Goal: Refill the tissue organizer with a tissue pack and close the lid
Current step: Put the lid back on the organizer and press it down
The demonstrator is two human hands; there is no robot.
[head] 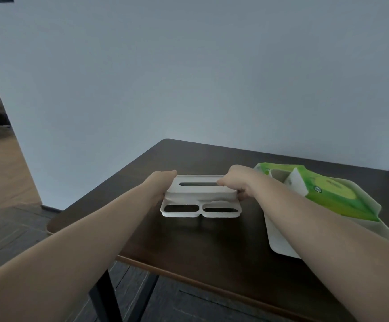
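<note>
Lid [200, 185] gripped at both ends: left hand [162, 182], right hand [237, 180], 2 clamped. Green tissue pack [335, 196] sits in organizer [281, 240] on the right. Lift level, align edges, press evenly.

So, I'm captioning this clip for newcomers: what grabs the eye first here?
Both hands, left hand and right hand, grip the ends of a white slotted lid mid-table. Right of it, a bright green tissue pack lies in the open white organizer on the dark table.
</note>
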